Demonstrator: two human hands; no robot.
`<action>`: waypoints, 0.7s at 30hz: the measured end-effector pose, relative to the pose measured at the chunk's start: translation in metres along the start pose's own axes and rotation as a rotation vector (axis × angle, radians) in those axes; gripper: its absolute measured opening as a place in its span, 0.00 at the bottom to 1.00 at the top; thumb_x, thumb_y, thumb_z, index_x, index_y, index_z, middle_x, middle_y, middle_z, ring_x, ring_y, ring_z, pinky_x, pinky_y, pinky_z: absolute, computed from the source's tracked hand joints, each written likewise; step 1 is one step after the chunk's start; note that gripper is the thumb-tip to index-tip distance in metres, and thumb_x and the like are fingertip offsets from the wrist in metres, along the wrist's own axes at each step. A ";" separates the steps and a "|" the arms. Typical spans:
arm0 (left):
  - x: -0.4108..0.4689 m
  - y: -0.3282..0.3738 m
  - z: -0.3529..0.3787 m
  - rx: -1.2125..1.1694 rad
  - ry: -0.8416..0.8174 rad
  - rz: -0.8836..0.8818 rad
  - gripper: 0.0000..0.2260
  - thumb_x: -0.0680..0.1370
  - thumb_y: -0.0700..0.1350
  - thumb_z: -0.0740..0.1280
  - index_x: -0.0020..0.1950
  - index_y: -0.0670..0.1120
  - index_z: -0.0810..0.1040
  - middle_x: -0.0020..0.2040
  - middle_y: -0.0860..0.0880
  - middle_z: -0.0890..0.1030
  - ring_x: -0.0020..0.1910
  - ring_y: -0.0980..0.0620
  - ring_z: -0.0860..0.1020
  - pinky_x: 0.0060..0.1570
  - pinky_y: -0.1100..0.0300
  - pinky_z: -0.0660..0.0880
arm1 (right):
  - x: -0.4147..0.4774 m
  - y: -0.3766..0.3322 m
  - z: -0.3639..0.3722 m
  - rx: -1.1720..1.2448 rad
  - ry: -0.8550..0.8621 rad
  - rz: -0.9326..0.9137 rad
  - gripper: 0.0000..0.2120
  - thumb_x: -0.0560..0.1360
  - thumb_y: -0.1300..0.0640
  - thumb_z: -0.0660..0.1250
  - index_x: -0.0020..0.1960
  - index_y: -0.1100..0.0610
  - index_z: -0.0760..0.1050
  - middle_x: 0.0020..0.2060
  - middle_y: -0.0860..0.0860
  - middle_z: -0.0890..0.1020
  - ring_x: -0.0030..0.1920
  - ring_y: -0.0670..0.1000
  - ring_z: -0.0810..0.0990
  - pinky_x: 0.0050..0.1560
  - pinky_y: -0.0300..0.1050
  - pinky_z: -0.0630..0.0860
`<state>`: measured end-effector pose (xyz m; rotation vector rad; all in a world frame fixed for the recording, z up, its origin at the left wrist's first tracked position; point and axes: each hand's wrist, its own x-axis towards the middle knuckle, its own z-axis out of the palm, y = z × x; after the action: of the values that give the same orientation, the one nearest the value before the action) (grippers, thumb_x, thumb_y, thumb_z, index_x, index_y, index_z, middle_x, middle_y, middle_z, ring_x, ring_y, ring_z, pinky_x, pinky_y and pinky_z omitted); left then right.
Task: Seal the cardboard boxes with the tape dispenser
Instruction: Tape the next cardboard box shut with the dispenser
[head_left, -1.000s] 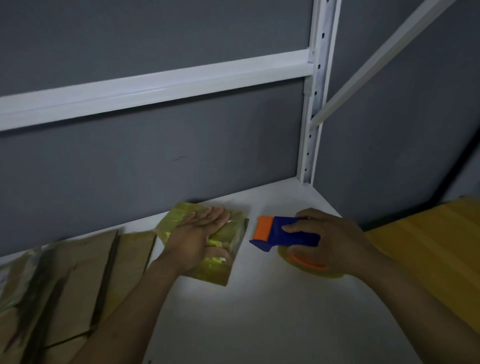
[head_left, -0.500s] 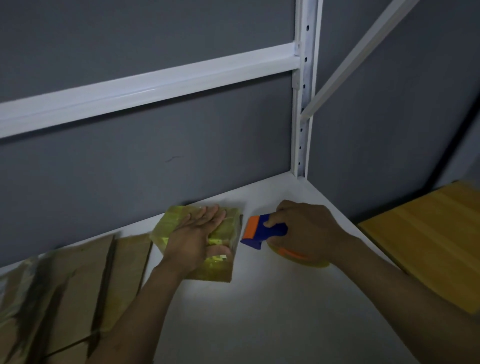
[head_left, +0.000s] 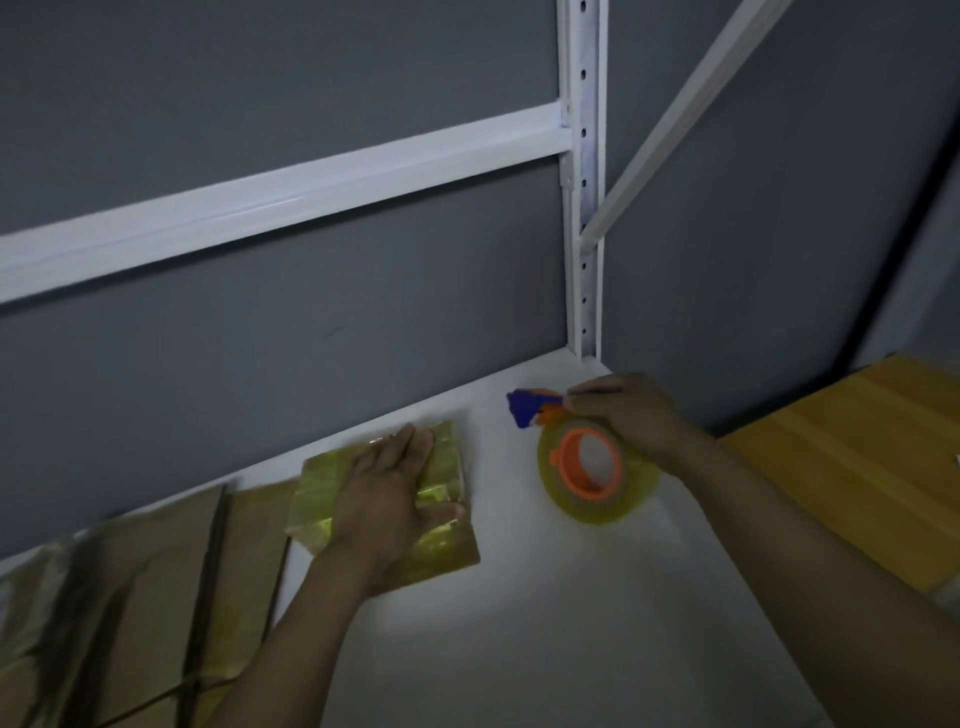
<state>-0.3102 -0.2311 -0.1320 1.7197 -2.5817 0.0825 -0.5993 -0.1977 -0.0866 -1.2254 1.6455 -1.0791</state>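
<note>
Left hand (head_left: 387, 499) lies flat, fingers straight, pressing down on a small cardboard box (head_left: 447, 551) wrapped in yellowish tape, at lower centre of the frame. Right hand (head_left: 628, 415), just right of centre, grips the blue and orange tape dispenser (head_left: 565, 460), its roll tilted up off the white shelf (head_left: 519, 623). Flattened cardboard (head_left: 130, 597) lies at lower left. A yellow wooden board (head_left: 857, 457) sits at the right edge.

On the shelf (head_left: 519, 649), left to right: flat cardboard (head_left: 156, 571), box (head_left: 317, 493), tape dispenser (head_left: 558, 475). Left hand (head_left: 387, 493) atop the box, right hand (head_left: 628, 415) behind the tape dispenser.
</note>
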 end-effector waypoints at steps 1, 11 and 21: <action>0.001 -0.002 -0.006 0.013 -0.034 0.014 0.55 0.56 0.80 0.39 0.79 0.56 0.49 0.80 0.53 0.46 0.78 0.49 0.52 0.75 0.55 0.49 | 0.000 0.003 -0.004 0.119 -0.019 0.066 0.08 0.72 0.51 0.73 0.48 0.52 0.81 0.43 0.51 0.84 0.40 0.48 0.82 0.39 0.42 0.79; 0.006 -0.016 -0.005 -0.085 -0.010 0.071 0.48 0.59 0.82 0.50 0.76 0.63 0.56 0.76 0.59 0.56 0.73 0.52 0.50 0.69 0.55 0.47 | 0.011 0.033 0.042 -0.695 0.162 -0.183 0.16 0.81 0.56 0.59 0.66 0.55 0.74 0.59 0.51 0.80 0.57 0.50 0.77 0.58 0.40 0.69; 0.006 -0.019 -0.005 -0.155 -0.078 0.058 0.52 0.55 0.83 0.51 0.77 0.63 0.51 0.78 0.59 0.51 0.76 0.56 0.49 0.75 0.48 0.41 | -0.042 0.009 0.148 0.325 -0.363 0.156 0.25 0.81 0.40 0.47 0.77 0.44 0.51 0.73 0.48 0.65 0.66 0.46 0.68 0.59 0.41 0.67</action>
<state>-0.2953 -0.2439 -0.1262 1.6267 -2.6132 -0.1818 -0.4546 -0.1801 -0.1372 -0.9925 1.2125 -0.9211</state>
